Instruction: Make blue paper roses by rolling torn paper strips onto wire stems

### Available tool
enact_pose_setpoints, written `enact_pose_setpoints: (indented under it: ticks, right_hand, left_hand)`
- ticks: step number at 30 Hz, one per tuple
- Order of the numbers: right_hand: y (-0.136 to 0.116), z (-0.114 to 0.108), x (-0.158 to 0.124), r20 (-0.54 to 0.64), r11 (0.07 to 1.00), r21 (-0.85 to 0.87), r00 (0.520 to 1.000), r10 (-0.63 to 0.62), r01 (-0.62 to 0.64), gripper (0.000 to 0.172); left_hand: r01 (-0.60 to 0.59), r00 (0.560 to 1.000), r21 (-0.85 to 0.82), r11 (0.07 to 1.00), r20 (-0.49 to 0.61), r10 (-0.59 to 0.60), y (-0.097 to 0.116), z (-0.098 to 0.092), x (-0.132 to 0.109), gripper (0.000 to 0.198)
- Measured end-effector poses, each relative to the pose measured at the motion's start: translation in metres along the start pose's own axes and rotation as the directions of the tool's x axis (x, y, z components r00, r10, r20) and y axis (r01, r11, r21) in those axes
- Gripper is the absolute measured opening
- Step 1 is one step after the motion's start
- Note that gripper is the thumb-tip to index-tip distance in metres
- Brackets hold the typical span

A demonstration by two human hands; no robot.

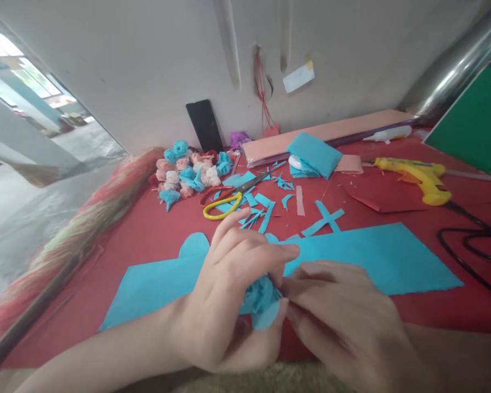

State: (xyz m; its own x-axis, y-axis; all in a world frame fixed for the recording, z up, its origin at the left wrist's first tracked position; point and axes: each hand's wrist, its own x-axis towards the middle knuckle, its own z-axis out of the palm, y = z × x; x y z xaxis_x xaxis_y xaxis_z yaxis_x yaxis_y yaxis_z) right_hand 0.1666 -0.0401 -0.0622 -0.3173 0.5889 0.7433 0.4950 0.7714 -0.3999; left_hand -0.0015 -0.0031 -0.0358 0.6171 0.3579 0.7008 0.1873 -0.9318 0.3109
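Note:
A blue crepe paper flower [258,299] is held between my two hands, above the front edge of the red table. My left hand [229,300] curls around it, thumb below and fingers above, with a rounded petal showing at the bottom. My right hand [339,311] pinches the flower's right side, its fingertips pressed together close to my left thumb. What lies inside that pinch is hidden. Under and behind both hands lies a wide sheet of blue crepe paper [376,256]. A rounded blue petal [195,245] lies at its back edge, left of my hands.
Red and yellow scissors [239,196] lie among blue paper scraps [265,210]. Finished paper flowers [188,172] are heaped at the back left. A yellow glue gun [423,177] with a black cord is at right. A dark phone [205,125] leans against the wall.

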Motion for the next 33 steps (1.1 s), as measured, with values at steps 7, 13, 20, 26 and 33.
enact_pose_setpoints:
  ticks: [7,13,20,26,33]
  right_hand:
    - [0.004,-0.001,0.004,-0.011,0.993,-0.059,0.994,-0.107,0.106,0.027]
    - [0.006,-0.002,0.005,-0.005,1.0,-0.012,1.0,-0.019,0.019,0.024]
    - [0.004,-0.007,0.009,0.057,0.988,0.118,0.994,0.09,-0.096,0.03]
    - [0.004,-0.013,0.016,0.044,0.995,0.043,0.995,0.087,-0.089,0.035]
    - [0.012,-0.014,0.014,0.037,0.997,-0.071,0.999,-0.04,0.042,0.028]
  left_hand:
    - [0.1,0.992,-0.159,0.982,-0.065,-0.112,0.005,0.002,0.002,0.043]
    - [0.394,0.916,-0.495,0.775,0.139,-0.377,0.012,-0.009,0.003,0.052]
    - [0.503,0.845,-0.73,0.463,0.303,-0.44,0.002,-0.016,0.013,0.042]
    - [0.481,0.837,-0.697,0.532,0.184,-0.516,-0.004,-0.01,0.013,0.03]
    - [0.517,0.756,-0.724,0.457,0.135,-0.64,-0.003,0.005,0.004,0.013]
